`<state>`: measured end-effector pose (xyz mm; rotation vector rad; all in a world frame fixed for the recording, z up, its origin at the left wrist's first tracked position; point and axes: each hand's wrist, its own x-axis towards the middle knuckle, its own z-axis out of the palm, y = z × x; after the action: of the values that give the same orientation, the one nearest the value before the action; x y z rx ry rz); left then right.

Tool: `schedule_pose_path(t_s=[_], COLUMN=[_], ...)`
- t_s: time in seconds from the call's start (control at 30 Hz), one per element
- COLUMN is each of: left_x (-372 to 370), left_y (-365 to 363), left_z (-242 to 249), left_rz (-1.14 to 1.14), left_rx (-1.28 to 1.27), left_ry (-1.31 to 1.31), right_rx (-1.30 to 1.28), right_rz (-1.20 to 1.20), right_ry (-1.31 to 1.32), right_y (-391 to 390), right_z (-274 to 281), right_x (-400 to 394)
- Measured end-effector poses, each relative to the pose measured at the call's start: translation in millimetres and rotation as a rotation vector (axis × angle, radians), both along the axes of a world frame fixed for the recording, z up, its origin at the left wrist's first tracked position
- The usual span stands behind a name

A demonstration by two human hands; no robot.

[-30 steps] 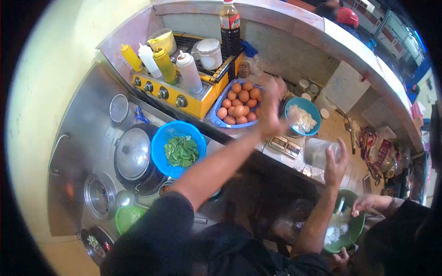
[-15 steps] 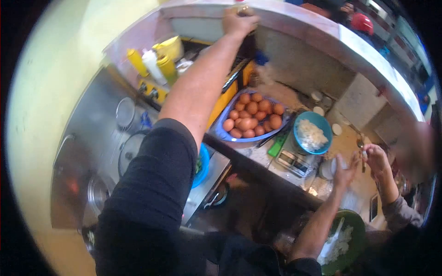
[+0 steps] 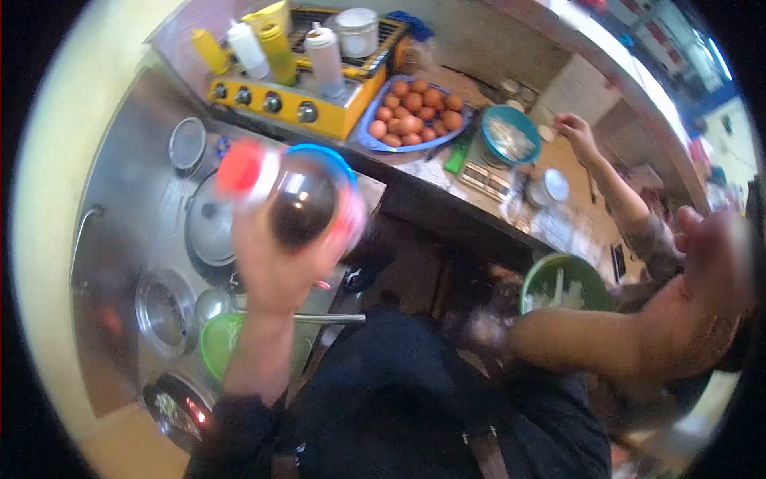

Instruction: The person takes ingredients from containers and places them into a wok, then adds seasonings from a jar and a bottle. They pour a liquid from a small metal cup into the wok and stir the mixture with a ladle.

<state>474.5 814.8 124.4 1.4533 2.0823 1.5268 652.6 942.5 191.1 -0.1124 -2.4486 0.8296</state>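
My left hand [image 3: 275,267] is wrapped round a bottle [image 3: 303,207] of dark liquid with a red cap. The bottle is tilted and smeared by motion, close to me above the steel counter. Behind it a blue bowl [image 3: 323,160] is partly covered. My right hand [image 3: 706,251] is raised at the far right, beyond the green bowl [image 3: 550,275] of white food. Blur over that hand hides how its fingers lie and whether they hold anything.
Beyond the bottle stands a yellow stove [image 3: 279,108] with squeeze bottles [image 3: 325,60] and a white tub [image 3: 357,33]. A basket [image 3: 371,132] of eggs, a scale [image 3: 484,182] and a teal bowl [image 3: 523,116] line the counter. Another person's hand [image 3: 578,136] reaches in from the right.
My left hand has come back from the far ledge towards me, bringing the bottle. My right hand has moved from beside the white cup to the far right.
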Motion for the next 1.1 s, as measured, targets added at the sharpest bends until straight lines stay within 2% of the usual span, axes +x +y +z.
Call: schedule_pose_path(t_s=[0.03, 0.1, 0.13, 0.3, 0.47, 0.63, 0.7, 0.83, 0.93, 1.07, 1.1], left_x=[10, 30, 33, 51, 61, 96, 111, 134, 149, 159, 159], left_y=[-31, -79, -103, -193, -352, -522, -586, -702, -753, -798, -809], left_z=[-30, -45, -43, -11, -4, 0, 6, 6, -5, -15, -23], left_rz=[-0.072, -0.086, -0.098, -0.079, 0.03, 0.315, 0.341, 0.522, 0.581, 0.63, 0.628], left_rx=[0.265, 0.361, 0.274, 0.243, 0.3, 0.125, 0.006, -0.053, -0.214, -0.278, -0.252], left_ry=[-0.408, -0.574, -0.498, -0.362, -0.19, -0.02, -0.088, -0.344, -0.345, -0.475, -0.493], right_rx=[0.025, 0.085, 0.11, 0.32, 0.733, 0.739, 0.636, 0.528, 0.535, 0.423, 0.314], right_rz=[0.011, 0.052, 0.076, 0.291, 0.74, 1.275, 1.488, 1.501, 1.668, 1.837, 1.844], right_ry=[-0.014, -0.034, -0.049, -0.108, 0.146, 0.415, 0.531, 0.067, -0.128, -0.099, 0.001], right_y=[-16, -46, -61, -169, -315, -452, -509, -614, -672, -729, -742], right_z=[2, 4, 4, 20, 35, 19, 9, 6, -2, -20, -33], right_x=[-6, -17, -25, -58, -87, -114, -124, -129, -134, -147, -152])
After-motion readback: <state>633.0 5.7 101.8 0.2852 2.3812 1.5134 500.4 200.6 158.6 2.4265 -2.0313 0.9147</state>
